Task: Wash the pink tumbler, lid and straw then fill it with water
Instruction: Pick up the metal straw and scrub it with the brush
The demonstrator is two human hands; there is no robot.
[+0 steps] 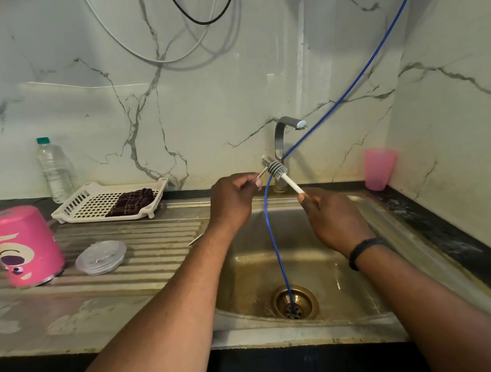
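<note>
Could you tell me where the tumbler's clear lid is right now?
The clear round plastic lid lies on the ribbed steel drainboard, left of the sink, beside the upside-down pink tumbler.

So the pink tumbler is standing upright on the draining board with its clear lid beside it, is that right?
Not quite. The head view shows the pink tumbler upside down, mouth down on the draining board, not upright. The clear lid does lie beside it on the ridges.

Straw against brush — over sink
</note>
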